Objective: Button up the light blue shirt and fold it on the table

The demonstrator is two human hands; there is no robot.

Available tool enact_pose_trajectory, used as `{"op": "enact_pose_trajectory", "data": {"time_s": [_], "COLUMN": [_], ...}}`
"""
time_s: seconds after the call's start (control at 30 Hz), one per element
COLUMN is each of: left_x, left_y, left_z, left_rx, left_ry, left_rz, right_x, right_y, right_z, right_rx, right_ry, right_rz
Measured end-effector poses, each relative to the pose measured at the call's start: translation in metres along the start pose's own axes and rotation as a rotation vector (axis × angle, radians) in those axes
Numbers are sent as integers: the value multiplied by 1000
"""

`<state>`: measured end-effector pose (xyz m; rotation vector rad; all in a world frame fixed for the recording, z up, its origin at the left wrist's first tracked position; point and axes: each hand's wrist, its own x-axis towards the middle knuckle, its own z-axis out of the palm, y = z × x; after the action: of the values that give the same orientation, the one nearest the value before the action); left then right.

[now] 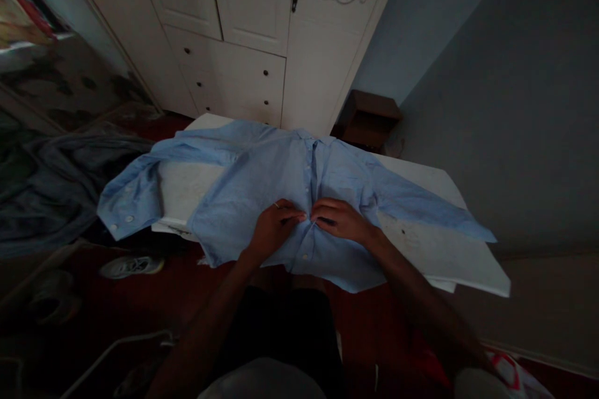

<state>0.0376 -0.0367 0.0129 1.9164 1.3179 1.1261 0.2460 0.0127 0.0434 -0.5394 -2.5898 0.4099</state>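
A light blue button-up shirt lies face up across a narrow white table, collar at the far edge and hem hanging over the near one. Its sleeves reach out to both sides. At the front opening, my left hand pinches the shirt's edge by a button, thumb and fingers together. Facing it, my right hand pinches the other edge, the fingertips of both hands almost touching. Above them the placket gapes toward the collar. The button between my fingertips is partly hidden.
Behind the table stands a white wardrobe with dark handles. A small brown cabinet sits by the wall at right. Dark grey cloth is heaped at left. A shoe lies on the red floor.
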Motion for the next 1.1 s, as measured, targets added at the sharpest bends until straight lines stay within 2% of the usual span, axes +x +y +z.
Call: {"op": "enact_pose_trajectory", "data": {"time_s": [0.1, 0.27, 0.43, 0.6, 0.8, 1.1], "left_x": [0, -1, -1, -1, 0, 1], "left_y": [0, -4, -6, -5, -4, -6], "left_z": [4, 12, 12, 10, 8, 6], "left_rx": [55, 244, 298, 232, 55, 37], "left_ry": [-4, 63, 17, -12, 39, -6], "left_rz": [56, 167, 198, 148, 108, 121], "right_x": [-3, -9, -12, -13, -12, -15], "right_y": [3, 9, 9, 10, 12, 12], "right_z": [6, 19, 21, 22, 23, 25], "right_rx": [-28, -49, 10, 71, 54, 2], "right_ry": [54, 132, 189, 158, 107, 115], "right_rz": [-12, -10, -39, -8, 8, 12]}}
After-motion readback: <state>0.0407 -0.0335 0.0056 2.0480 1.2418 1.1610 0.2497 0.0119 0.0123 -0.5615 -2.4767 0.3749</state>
